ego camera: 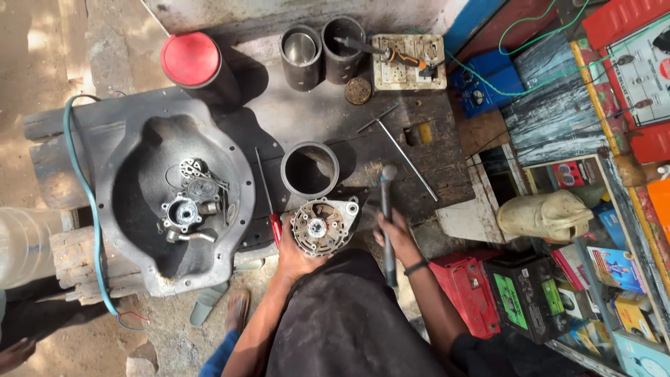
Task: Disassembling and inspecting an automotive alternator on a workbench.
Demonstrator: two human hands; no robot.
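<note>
head | left hand (294, 253) cradles round ribbed alternator (322, 225) | right hand (396, 236) grips steel hammer (387, 213)

Alternator housing (323, 225): round aluminium casting, open face up, copper-coloured windings and central bearing bore visible. Sits at the workbench edge, cupped from below by the left hand (296, 253), just left of the right hand (398, 237). Hammer (388, 209): long dark handle, metal head, gripped mid-handle in the right hand, held roughly upright, head just above and right of the housing, not touching it.
</note>
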